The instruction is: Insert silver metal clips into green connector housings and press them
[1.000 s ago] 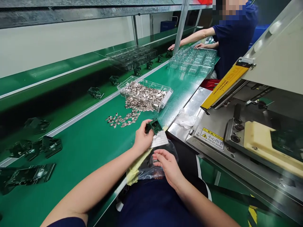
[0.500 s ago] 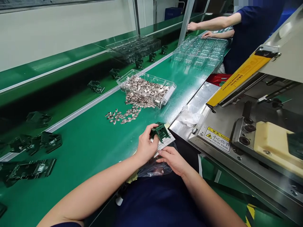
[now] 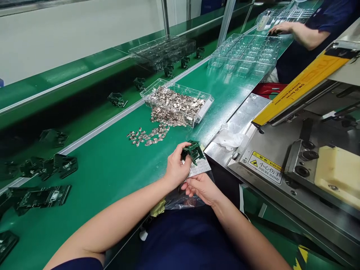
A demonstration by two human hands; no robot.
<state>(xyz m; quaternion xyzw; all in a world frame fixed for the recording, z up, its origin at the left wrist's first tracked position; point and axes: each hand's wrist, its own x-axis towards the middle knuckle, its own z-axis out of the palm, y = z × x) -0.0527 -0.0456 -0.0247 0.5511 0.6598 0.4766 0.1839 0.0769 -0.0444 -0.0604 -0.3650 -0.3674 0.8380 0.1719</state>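
My left hand (image 3: 177,167) is closed round a green circuit board assembly (image 3: 194,150), thumb on the near side and fingers at its left. Right below the assembly lies a white sheet (image 3: 200,168) marked in rows of small pale rectangles. My right hand (image 3: 201,187) pinches at the near edge of this sheet, its other fingers curled. Whether a small piece sits between thumb and forefinger is hidden. Under both hands hangs a clear plastic bag (image 3: 185,201), with a yellowish scrap (image 3: 158,208) at its left.
A clear bin (image 3: 206,108) of small metal parts stands ahead, with a pile spilled beside it. More circuit board assemblies (image 3: 66,165) line the left. A clear compartment tray (image 3: 244,56) lies farther off, near a co-worker's hand (image 3: 281,28). A machine with a warning label (image 3: 264,167) borders the right.
My right hand has closed from spread fingers to a pinch at the sheet's edge. My left hand still holds the assembly. The co-worker's arm has shifted right, and the view has turned slightly.
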